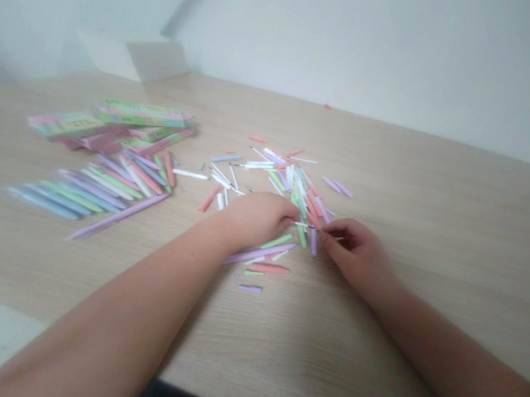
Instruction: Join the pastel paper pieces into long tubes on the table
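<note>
— Nearest first?
— Right hand (355,253): thumb and forefinger pinched closed on a thin white paper roll (310,226), just beside the loose heap of pastel paper rolls (287,185).
— Left hand (257,219)?
— Curled, fingertips at the other end of that same roll. Real grip or mere touch: impossible to tell from this view.
— Weak spots?
— Thinness, above all. Too hard a squeeze, a kinked or crushed roll; too light a pinch, a slip back into the heap. Left hand also low over a lavender paper tube (260,253) and a salmon paper tube (268,268), both on the near side of the heap. One careless brush, and round, light tubes away across the smooth wood-grain tabletop (423,230).
— Farther out?
— Left of the heap, a fanned row of longer pastel paper tubes (87,192), slim and matte, edges overlapping and easily knocked askew. Beyond that, still left of the heap, a loose stack of flat printed packets (111,125) in green and pink, slightly slumped, with a risk of sliding. Far past the heap, a lone pink scrap (327,106) near a plain white wall (366,50).
</note>
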The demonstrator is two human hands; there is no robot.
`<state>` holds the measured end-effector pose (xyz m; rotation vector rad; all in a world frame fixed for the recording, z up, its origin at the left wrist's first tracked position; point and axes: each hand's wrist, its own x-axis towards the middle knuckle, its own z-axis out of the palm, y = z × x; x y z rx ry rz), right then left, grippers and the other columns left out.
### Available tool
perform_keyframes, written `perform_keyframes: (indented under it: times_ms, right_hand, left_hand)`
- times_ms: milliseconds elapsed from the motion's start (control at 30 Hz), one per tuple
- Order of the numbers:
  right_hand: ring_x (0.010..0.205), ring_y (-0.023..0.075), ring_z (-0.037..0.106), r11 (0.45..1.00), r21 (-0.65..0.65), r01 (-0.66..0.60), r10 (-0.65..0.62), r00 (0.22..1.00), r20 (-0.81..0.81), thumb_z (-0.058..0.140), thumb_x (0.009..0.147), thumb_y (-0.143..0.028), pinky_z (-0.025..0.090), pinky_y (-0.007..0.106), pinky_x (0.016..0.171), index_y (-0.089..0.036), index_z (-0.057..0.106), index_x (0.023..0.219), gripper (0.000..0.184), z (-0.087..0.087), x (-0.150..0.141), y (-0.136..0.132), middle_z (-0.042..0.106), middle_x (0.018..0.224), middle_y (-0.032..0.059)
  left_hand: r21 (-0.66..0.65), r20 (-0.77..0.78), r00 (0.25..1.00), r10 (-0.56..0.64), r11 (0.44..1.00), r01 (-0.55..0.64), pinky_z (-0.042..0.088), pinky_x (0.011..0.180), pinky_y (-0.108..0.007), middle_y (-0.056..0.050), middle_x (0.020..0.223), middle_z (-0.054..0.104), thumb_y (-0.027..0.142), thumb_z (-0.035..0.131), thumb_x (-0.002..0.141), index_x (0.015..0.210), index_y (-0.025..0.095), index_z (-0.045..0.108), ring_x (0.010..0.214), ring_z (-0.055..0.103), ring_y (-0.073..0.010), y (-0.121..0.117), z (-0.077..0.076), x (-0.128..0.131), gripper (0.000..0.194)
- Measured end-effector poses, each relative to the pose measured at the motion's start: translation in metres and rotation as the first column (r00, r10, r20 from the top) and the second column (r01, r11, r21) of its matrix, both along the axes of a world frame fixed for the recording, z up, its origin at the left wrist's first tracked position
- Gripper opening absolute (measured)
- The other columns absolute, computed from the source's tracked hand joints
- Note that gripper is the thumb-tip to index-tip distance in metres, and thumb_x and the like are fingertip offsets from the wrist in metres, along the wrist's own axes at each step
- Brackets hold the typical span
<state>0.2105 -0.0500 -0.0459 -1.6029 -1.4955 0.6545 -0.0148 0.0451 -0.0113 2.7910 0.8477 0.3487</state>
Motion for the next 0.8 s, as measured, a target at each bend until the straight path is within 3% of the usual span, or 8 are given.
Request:
perform_keyframes:
  times_ms: [533,667,800]
  right_hand:
    - [0.077,0.0194,0.07,0.998,-0.006,-0.055,0.055,0.998,0.019,0.071,0.087,-0.037,0.055,0.032,0.068,-0.025,0.072,0.099,0.017,-0.0019,-0.0002,-0.0011,0.076,0.089,0.0026]
    - [0.079,0.0208,0.071,0.998,-0.032,-0.063,0.066,0.992,0.105,0.068,0.089,-0.035,0.056,0.036,0.072,-0.027,0.075,0.107,0.021,-0.0012,-0.0007,-0.0021,0.077,0.093,0.0025]
    - [0.08,0.0221,0.07,0.996,-0.024,-0.089,0.092,0.96,0.264,0.066,0.089,-0.034,0.054,0.038,0.074,-0.029,0.078,0.101,0.018,0.0008,-0.0014,-0.0027,0.078,0.092,0.0017]
  left_hand:
    - [-0.07,0.054,0.997,-0.056,0.996,0.06,0.048,0.081,-0.032,-0.002,0.105,0.075,0.031,0.046,0.096,0.107,0.029,0.073,0.098,0.068,-0.0208,-0.0055,-0.0043,0.0058,0.03]
    - [-0.1,0.055,0.996,-0.068,0.992,0.074,0.049,0.084,-0.033,-0.003,0.107,0.075,0.031,0.046,0.096,0.109,0.029,0.074,0.1,0.068,-0.0212,-0.0069,-0.0047,0.0072,0.03]
    - [-0.114,0.037,0.997,-0.067,0.991,0.071,0.049,0.083,-0.034,-0.002,0.107,0.075,0.031,0.047,0.096,0.109,0.03,0.075,0.099,0.068,-0.0215,-0.0069,-0.0036,0.0085,0.031]
